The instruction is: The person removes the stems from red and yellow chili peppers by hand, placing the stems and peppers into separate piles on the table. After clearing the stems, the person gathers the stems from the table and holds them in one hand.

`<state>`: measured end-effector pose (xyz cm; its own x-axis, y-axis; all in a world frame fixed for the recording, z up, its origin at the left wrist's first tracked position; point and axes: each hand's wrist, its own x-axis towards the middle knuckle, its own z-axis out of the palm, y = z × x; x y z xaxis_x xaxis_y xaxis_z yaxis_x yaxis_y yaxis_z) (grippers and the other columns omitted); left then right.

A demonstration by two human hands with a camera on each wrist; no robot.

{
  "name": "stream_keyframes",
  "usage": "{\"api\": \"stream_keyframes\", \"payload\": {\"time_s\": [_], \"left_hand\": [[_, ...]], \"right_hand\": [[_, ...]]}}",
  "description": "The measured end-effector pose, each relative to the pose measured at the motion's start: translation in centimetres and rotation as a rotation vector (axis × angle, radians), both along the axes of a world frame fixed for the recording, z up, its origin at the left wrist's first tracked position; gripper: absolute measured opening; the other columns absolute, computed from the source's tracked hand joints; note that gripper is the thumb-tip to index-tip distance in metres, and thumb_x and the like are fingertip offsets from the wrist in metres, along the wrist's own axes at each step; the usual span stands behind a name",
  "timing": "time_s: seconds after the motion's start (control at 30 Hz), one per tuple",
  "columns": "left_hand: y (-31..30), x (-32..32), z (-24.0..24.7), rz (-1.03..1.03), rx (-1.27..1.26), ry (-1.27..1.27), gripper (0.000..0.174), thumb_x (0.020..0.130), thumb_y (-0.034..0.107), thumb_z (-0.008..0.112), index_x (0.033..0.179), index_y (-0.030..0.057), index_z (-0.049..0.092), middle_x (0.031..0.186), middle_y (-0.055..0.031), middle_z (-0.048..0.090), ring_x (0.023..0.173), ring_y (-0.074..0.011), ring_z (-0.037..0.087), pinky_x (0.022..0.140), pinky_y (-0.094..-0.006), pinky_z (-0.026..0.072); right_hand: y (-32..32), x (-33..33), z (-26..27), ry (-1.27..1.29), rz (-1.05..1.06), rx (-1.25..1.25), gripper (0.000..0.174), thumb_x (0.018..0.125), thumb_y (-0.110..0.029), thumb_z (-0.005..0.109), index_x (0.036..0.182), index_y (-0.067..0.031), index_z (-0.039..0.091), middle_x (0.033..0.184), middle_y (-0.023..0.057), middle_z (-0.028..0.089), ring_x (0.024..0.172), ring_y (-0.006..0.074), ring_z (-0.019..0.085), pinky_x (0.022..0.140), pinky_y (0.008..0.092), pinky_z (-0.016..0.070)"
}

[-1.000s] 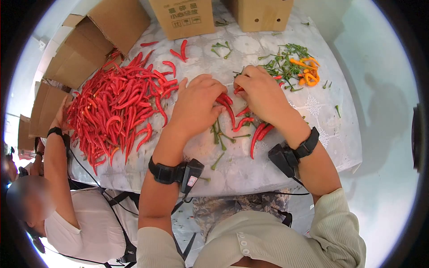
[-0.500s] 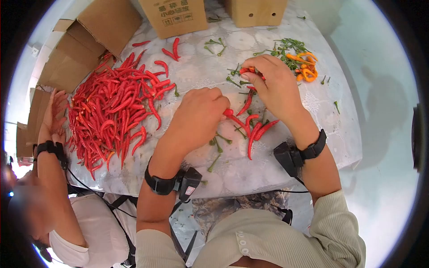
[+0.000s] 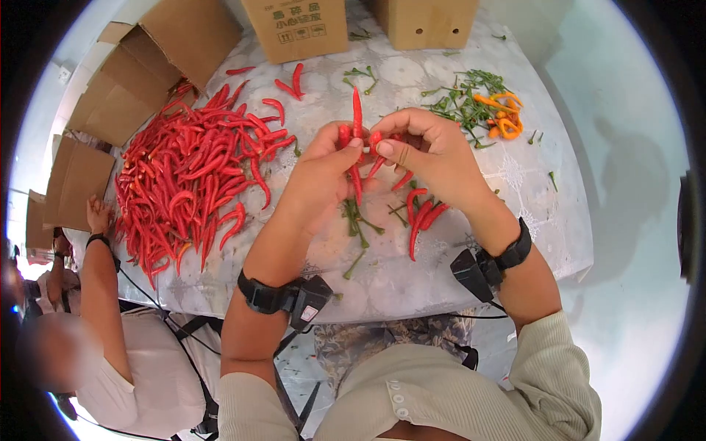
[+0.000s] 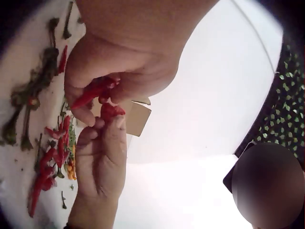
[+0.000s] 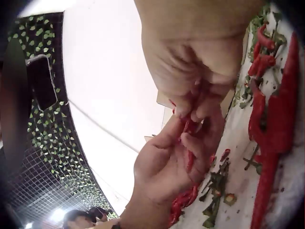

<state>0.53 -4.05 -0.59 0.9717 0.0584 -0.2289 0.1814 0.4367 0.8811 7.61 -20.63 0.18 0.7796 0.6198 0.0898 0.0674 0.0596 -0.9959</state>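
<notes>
Both hands meet above the middle of the table. My left hand (image 3: 315,173) pinches red chilies (image 3: 357,114) between thumb and fingers, one of them pointing up and away. Close at its right, my right hand (image 3: 445,158) holds red chilies (image 3: 376,141) with thumb and curled fingers. In the left wrist view a red chili (image 4: 93,93) lies in the left hand's fingers and another red piece (image 4: 112,111) is at the right hand's fingertips. Below the hands lie several loose red chilies (image 3: 417,217) and green stems (image 3: 357,228).
A large heap of red chilies (image 3: 191,176) covers the table's left side, beside open cartons (image 3: 132,81). Green stems (image 3: 471,103) and orange chilies (image 3: 507,125) lie at the right back. Two boxes (image 3: 298,29) stand behind. Another person's hand (image 3: 98,214) is at far left.
The right hand has come back from the stem pile toward the left hand. The left hand has turned, so its thumb and the chilies it pinches now show, and it has moved slightly up.
</notes>
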Motion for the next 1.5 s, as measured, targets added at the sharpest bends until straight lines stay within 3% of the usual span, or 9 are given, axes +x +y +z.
{"api": "stream_keyframes", "payload": {"time_s": [0.2,0.43,0.57,0.67,0.77,0.87,1.0,1.23,1.5], "left_hand": [[-0.2,0.2,-0.8,-0.124,-0.063,0.009,0.025,0.1,0.023,0.052,0.122,0.0124,0.049,0.116,-0.0035,0.061,0.094,-0.0109,0.06,0.067,-0.0279,0.0505],[0.3,0.0,-0.8,-0.061,-0.021,-0.016,0.029,0.092,0.011,0.062,0.12,0.0085,0.052,0.103,-0.0021,0.062,0.084,-0.01,0.06,0.062,-0.0226,0.0454],[3.4,0.3,-0.3,0.124,0.089,-0.054,0.026,0.089,0.003,0.062,0.114,0.0076,0.057,0.102,-0.0022,0.062,0.077,-0.0086,0.057,0.058,-0.0201,0.0435],[6.3,0.4,0.2,0.587,0.686,-0.233,0.025,0.085,0.004,0.065,0.109,0.0071,0.06,0.101,-0.0035,0.062,0.079,-0.0077,0.058,0.058,-0.02,0.045],[11.0,-0.4,0.4,0.967,1.881,-0.305,0.032,0.08,0.01,0.068,0.11,0.0044,0.059,0.104,-0.0132,0.061,0.099,-0.0275,0.058,0.088,-0.0422,0.0465],[10.8,-1.6,0.8,1.029,2.0,0.148,0.04,0.078,0.02,0.072,0.114,0.0072,0.06,0.113,-0.0155,0.059,0.109,-0.0344,0.053,0.096,-0.0469,0.0411],[11.9,-1.2,0.1,1.109,2.046,-0.092,0.046,0.077,0.028,0.075,0.117,0.012,0.062,0.113,-0.0141,0.06,0.107,-0.0326,0.054,0.094,-0.0453,0.042],[6.1,0.2,0.3,0.351,1.664,-0.339,0.026,0.071,0.025,0.08,0.077,0.0026,0.069,0.087,-0.0135,0.063,0.085,-0.029,0.059,0.075,-0.0391,0.0451],[3.1,-0.6,-0.6,-0.098,1.596,-0.31,0.02,0.067,0.019,0.077,0.075,0.0037,0.068,0.074,-0.0101,0.058,0.08,-0.0268,0.057,0.073,-0.0379,0.044]], "right_hand": [[0.4,-0.1,-1.4,-0.588,-0.124,-0.207,0.028,0.077,-0.001,0.069,0.105,-0.0036,0.066,0.09,0.0093,0.063,0.073,0.0155,0.063,0.066,0.0274,0.0503],[-0.2,-0.4,-0.5,-0.276,-0.075,-0.039,0.036,0.077,-0.001,0.069,0.112,-0.0069,0.063,0.103,0.0095,0.062,0.076,0.0147,0.063,0.068,0.028,0.0518],[-2.3,1.5,1.3,-0.393,-0.323,-0.216,0.025,0.079,-0.006,0.07,0.103,-0.0062,0.065,0.094,0.0069,0.065,0.074,0.0145,0.063,0.068,0.0275,0.051],[-4.9,4.6,0.3,-0.618,-0.446,-0.352,0.012,0.079,-0.009,0.07,0.09,-0.005,0.067,0.083,0.0069,0.066,0.071,0.0161,0.062,0.065,0.0293,0.0497],[-6.5,4.9,0.2,-0.601,-0.415,-0.625,0.017,0.079,-0.018,0.073,0.083,-0.0029,0.066,0.073,0.0069,0.064,0.067,0.0166,0.06,0.063,0.0301,0.0473],[-6.6,4.4,0.6,-0.595,-0.326,-0.881,0.026,0.078,-0.026,0.075,0.084,-0.0029,0.065,0.071,0.0085,0.064,0.067,0.0198,0.061,0.063,0.0324,0.0472],[-6.7,4.0,0.3,-0.641,-0.35,-0.971,0.033,0.075,-0.034,0.077,0.085,-0.0049,0.064,0.076,0.0116,0.065,0.072,0.0269,0.063,0.064,0.0375,0.0476],[-6.3,4.0,-0.3,-0.609,-0.192,-0.986,0.026,0.073,-0.025,0.073,0.085,-0.0058,0.061,0.084,0.0133,0.066,0.085,0.0339,0.064,0.071,0.0446,0.0493],[-4.9,4.6,-1.0,-0.765,-0.482,-0.621,0.018,0.074,-0.013,0.067,0.089,-0.0049,0.063,0.081,0.0138,0.064,0.082,0.0346,0.063,0.072,0.0439,0.0502]]}}
